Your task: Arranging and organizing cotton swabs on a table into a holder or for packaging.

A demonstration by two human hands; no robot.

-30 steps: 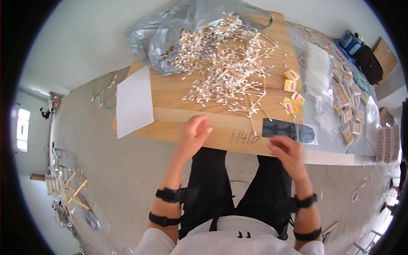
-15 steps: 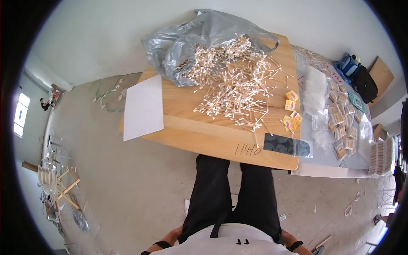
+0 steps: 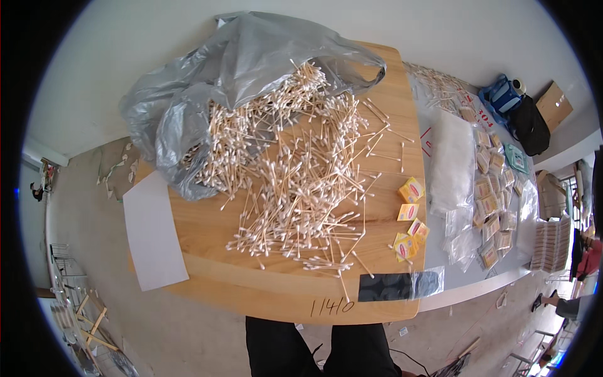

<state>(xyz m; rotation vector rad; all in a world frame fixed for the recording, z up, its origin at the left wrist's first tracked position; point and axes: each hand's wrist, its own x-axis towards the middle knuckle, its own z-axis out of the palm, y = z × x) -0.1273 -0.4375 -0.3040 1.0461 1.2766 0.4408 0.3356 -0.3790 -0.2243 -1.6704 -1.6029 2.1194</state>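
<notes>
Neither of my hands can be made out; only a tiny skin-toned sliver shows at the lower edge beside my right leg, too little to tell what it is. In front of me, a large loose heap of cotton swabs (image 3: 301,195) with wooden sticks spreads over a wooden table (image 3: 213,270). Part of the heap lies in the mouth of a grey plastic bag (image 3: 251,56) at the back left. Several small yellow boxes (image 3: 408,212) sit at the table's right side. A dark strip in a clear sleeve (image 3: 386,286) lies near the front right corner.
A white sheet (image 3: 154,232) overhangs the table's left edge. On the grey surface to the right are clear plastic bags (image 3: 452,163) and several packs of swabs (image 3: 490,201). Blue and black bags (image 3: 527,122) stand behind. Another person's leg (image 3: 565,306) shows at far right.
The view has tilted up and come closer to the table, so the heap looks larger and lower. My forearms, seen beside my hips before, have dropped out of view.
</notes>
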